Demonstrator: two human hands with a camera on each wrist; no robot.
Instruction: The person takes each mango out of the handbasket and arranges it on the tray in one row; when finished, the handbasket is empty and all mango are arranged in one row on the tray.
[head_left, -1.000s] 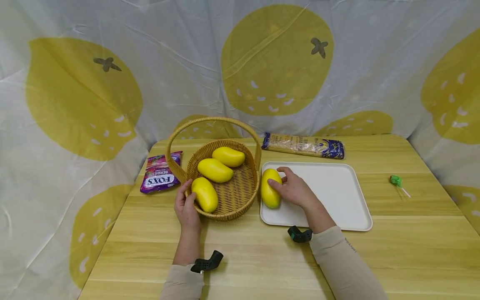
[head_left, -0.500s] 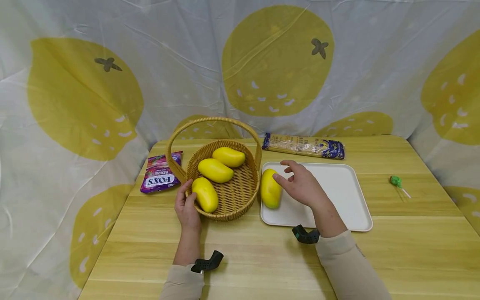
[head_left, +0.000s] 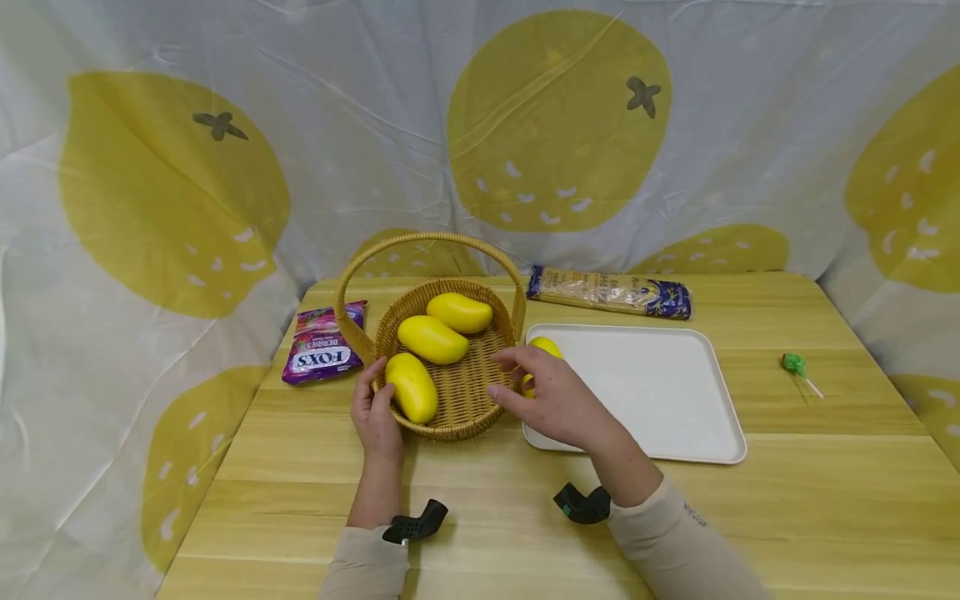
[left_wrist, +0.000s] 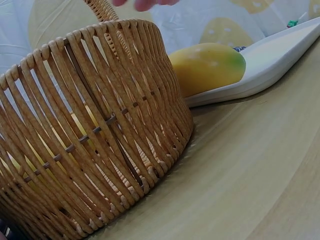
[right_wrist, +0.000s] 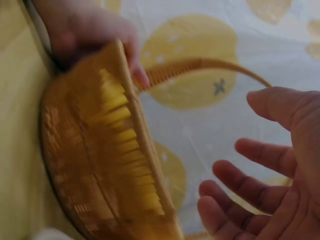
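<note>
I am viewing the wicker basket (head_left: pixel 467 383) standing upright on the worktop (head_left: pixel 480 517), its tall handle arching over three yellow mangoes (head_left: pixel 432 340) that are lying inside. The left hand (head_left: pixel 375 417) is clasping the basket's near-left rim — a closed grip, thumb beside the nearest mango. The right hand (head_left: pixel 558 400) is hovering at the right rim, its grip slack and bare, fingers apart and holding nothing. Behind it a fourth mango (left_wrist: pixel 207 70) is resting on the left end of the white tray (head_left: pixel 652 392). Farther out, a purple candy bag (head_left: pixel 322 346), a long packet (head_left: pixel 607 292) and a green lollipop (head_left: pixel 793 364) are lying around.

As I am judging it, the low right hand could be catching the rim and tilting the basket; a nudge could be setting the smooth fourth mango rolling.

The right hand is hiding most of that mango in the head view; motion is blurring the basket in the right-wrist view — whether fruit and basket are touching, I am failing to tell.
</note>
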